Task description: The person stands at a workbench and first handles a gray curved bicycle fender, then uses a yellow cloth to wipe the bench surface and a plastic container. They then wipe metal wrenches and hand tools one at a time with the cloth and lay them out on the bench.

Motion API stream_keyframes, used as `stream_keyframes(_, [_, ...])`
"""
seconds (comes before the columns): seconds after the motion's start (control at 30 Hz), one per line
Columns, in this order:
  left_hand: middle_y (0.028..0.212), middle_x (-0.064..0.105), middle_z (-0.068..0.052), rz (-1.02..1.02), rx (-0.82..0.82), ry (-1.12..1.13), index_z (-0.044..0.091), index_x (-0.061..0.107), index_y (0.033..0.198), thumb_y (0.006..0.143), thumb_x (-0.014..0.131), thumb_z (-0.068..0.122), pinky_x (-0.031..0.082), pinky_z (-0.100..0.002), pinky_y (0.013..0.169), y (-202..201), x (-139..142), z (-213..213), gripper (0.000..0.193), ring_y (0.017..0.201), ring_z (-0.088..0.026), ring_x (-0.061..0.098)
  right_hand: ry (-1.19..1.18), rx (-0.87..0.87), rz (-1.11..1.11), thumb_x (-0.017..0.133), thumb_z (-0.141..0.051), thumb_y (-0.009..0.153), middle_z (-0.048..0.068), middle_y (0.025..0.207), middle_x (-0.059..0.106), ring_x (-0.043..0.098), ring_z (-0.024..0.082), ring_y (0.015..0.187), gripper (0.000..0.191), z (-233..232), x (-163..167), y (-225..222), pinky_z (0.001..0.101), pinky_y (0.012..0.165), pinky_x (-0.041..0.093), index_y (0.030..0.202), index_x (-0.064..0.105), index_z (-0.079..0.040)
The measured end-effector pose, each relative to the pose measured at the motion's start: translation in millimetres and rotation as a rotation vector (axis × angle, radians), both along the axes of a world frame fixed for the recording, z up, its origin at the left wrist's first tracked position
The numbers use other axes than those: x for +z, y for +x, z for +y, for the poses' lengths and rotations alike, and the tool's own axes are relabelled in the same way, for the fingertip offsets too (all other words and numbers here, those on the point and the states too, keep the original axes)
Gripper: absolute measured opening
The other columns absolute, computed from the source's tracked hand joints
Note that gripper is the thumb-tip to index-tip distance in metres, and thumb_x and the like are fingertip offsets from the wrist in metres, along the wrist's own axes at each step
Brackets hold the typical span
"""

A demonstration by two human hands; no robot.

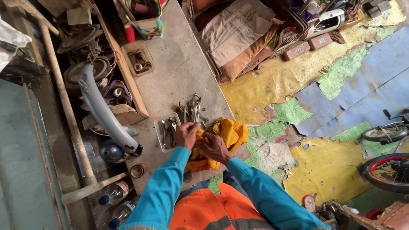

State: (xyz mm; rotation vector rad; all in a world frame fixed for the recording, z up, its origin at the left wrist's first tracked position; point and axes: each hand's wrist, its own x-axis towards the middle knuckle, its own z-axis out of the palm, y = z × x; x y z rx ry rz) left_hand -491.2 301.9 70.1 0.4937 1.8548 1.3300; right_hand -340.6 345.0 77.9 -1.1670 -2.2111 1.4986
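Both my hands meet over a crumpled yellow-orange cloth [230, 134] lying at the near edge of a grey workbench top [179, 68]. My left hand [187, 134] pinches a fold of the cloth with its fingers closed. My right hand [214, 147] grips the same cloth just beside it. Whether a small part sits inside the cloth is hidden. Just beyond my hands lies a pile of metal wrenches and pliers [192, 110], and a shallow tray with tools [168, 132] sits to the left.
A grey curved fender [102, 110] leans left of the bench beside plastic bottles [113, 194] and a long wooden handle [64, 98]. A small box of metal parts [139, 59] rests farther back. Bicycle wheels [390, 170] stand right on the peeling painted floor [332, 166]. Cushions [240, 38] lie behind.
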Motion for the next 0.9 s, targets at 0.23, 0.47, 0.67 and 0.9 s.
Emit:
stream_keyframes(0.23, [0.078, 0.078, -0.009, -0.272, 0.228, 0.086, -0.002, 0.076, 0.091, 0.092, 0.076, 0.020, 0.047, -0.026, 0.058, -20, 0, 5, 0.022, 0.063, -0.010, 0.061, -0.051, 0.084, 0.020, 0.073, -0.037, 0.091, 0.016, 0.069, 0.059, 0.058, 0.026, 0.063, 0.040, 0, 11, 9, 0.0416, 0.061, 0.047, 0.109, 0.069, -0.002])
stream_keyframes(0.47, [0.073, 0.075, -0.008, -0.299, 0.325, 0.085, 0.002, 0.070, 0.085, 0.092, 0.075, 0.021, 0.047, -0.028, 0.050, -14, 13, 2, 0.020, 0.054, -0.013, 0.063, -0.009, -0.085, 0.037, 0.070, -0.033, 0.091, 0.016, 0.071, 0.065, 0.063, 0.028, 0.062, 0.035, -6, 3, 9, 0.0415, 0.060, 0.050, 0.105, 0.069, -0.002])
stream_keyframes(0.67, [0.065, 0.067, -0.008, -0.319, 0.390, -0.017, 0.001, 0.068, 0.080, 0.093, 0.075, 0.021, 0.046, -0.033, 0.047, -7, -9, -18, 0.025, 0.051, -0.017, 0.061, -0.049, -0.226, -0.149, 0.072, -0.036, 0.089, 0.019, 0.073, 0.068, 0.065, 0.031, 0.064, 0.035, -9, -12, 16, 0.0426, 0.063, 0.051, 0.094, 0.071, -0.002])
stream_keyframes(0.9, [0.079, 0.075, -0.012, 0.405, 0.379, -0.371, 0.006, 0.079, 0.084, 0.081, 0.086, 0.032, 0.056, -0.042, 0.070, -36, -21, -46, 0.027, 0.070, -0.028, 0.069, -0.183, -0.282, -0.130, 0.071, -0.036, 0.088, 0.012, 0.073, 0.070, 0.064, 0.020, 0.065, 0.035, 1, -19, 40, 0.0384, 0.063, 0.052, 0.101, 0.072, -0.005])
